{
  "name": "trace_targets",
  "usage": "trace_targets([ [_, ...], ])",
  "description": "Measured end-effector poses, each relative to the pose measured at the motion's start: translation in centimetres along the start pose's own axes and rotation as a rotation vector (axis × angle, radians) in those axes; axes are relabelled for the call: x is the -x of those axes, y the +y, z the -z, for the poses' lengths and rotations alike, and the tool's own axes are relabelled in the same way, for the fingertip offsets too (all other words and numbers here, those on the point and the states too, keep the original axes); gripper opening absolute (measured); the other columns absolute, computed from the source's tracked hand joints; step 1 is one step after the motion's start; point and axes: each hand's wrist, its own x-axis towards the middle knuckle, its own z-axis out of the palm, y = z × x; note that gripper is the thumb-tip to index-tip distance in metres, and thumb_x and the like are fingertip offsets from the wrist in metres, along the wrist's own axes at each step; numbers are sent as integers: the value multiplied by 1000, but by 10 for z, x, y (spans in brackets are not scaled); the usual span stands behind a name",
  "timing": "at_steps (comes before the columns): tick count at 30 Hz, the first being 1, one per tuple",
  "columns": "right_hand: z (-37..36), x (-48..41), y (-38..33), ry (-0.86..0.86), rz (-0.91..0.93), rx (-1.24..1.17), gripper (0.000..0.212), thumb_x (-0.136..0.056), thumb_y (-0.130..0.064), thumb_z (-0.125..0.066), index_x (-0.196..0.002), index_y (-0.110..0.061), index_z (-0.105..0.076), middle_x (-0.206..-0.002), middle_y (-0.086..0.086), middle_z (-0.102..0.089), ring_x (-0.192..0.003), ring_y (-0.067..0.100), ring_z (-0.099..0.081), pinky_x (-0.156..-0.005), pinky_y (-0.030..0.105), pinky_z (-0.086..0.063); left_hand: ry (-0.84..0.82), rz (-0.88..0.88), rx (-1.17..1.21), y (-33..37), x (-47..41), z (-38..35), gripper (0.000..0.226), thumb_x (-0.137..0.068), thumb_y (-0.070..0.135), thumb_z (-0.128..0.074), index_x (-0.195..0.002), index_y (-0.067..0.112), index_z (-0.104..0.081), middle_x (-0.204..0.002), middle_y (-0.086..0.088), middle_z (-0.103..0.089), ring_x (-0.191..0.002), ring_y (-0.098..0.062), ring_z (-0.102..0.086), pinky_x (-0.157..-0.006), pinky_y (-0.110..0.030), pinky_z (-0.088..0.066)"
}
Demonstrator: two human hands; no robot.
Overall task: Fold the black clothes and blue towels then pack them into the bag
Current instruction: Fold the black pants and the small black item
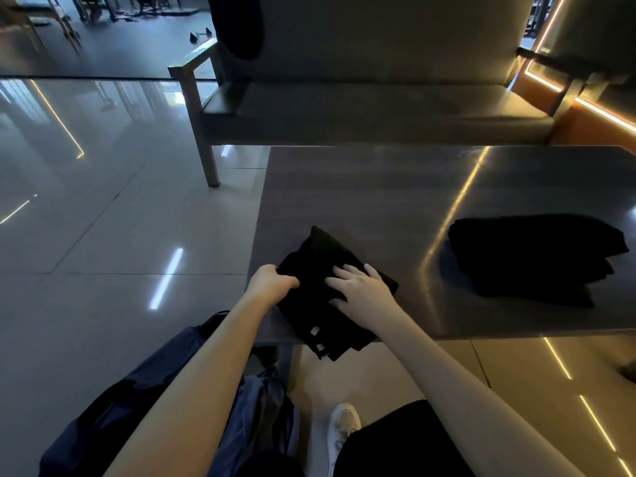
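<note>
Lower left of frame: navy bag on the floor by my leg, mouth open, with some lighter blue fabric in it that is probably a towel, can't confirm. My left hand is clenched on the left edge of the black garment, fingers curled into the cloth. The garment sits mid-frame at the near left corner of the table, folded to a compact block, near end with tags hanging over the table edge. My right hand lies flat on top, fingers spread, pressing, not gripping. Far right: stack of folded black clothes, well apart, waiting to be packed. Risks: the overhang drags the block off the edge if I lift the pressing hand first. A one-sided grip lets the layers fan open on the way down to the bag.
</note>
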Motion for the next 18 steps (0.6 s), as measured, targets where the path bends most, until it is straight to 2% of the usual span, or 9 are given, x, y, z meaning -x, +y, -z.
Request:
trace_targets([
  [3, 5, -2, 1, 20, 46, 92, 42, -100, -37, -40, -142, -32, -40, -156, -6, -27, -147, 20, -11, -117, 49, -2, 11, 15, -115, -2, 9, 0, 30, -79, 20, -66, -102, 3, -60, -95, -13, -64, -88, -26, -62, -74, -34, -53],
  [5, 5, 4, -15, 35, -17, 58, 45, -100, -47, -32, -139, -29, -45, -155, 0, -29, -146, 23, -13, -116, 50, -1, 35, 15, -210, -6, 15, 0, 27, -80, 24, -64, -99, 5, -60, -90, -9, -62, -85, -23, -60, -69, -31, -50],
  [7, -1, 12, -38, -14, -100, 13, 66, -94, -64, -27, -144, -23, -38, -157, 10, -22, -146, 28, -11, -116, 52, 0, 70, 3, -288, -9, 18, 0, 35, -79, 37, -62, -100, 10, -62, -98, -9, -63, -94, -26, -58, -79, -35, -50],
  [10, -18, 19, -57, -62, -109, 184, 92, -83, -76, -36, -152, -18, -15, -158, 20, -4, -146, 34, 0, -114, 56, 5, 131, -7, -468, -11, 21, 4, 52, -78, 57, -58, -111, 17, -64, -124, -8, -51, -123, -31, -41, -101, -43, -39],
  [12, -26, 21, -56, -24, -87, 248, 93, -85, -70, -43, -152, -17, -9, -158, 21, -1, -146, 35, 2, -113, 58, 6, 133, -11, -524, -12, 22, 7, 55, -81, 56, -59, -118, 16, -63, -130, -9, -46, -128, -31, -34, -104, -43, -35],
  [16, -30, 32, -53, 20, -40, 304, 82, -89, -43, -55, -152, -16, -9, -158, 22, -2, -147, 34, 3, -113, 59, 7, 63, 54, -485, -13, 29, 8, 58, -81, 49, -62, -125, 10, -57, -132, -14, -48, -129, -30, -35, -105, -43, -35],
  [18, -33, 35, -56, 34, -63, 317, 82, -88, -41, -56, -151, -14, -11, -157, 23, -5, -147, 36, 1, -111, 61, 8, 59, 62, -499, -14, 32, 6, 59, -83, 48, -59, -127, 9, -55, -135, -14, -47, -132, -30, -33, -106, -42, -33],
])
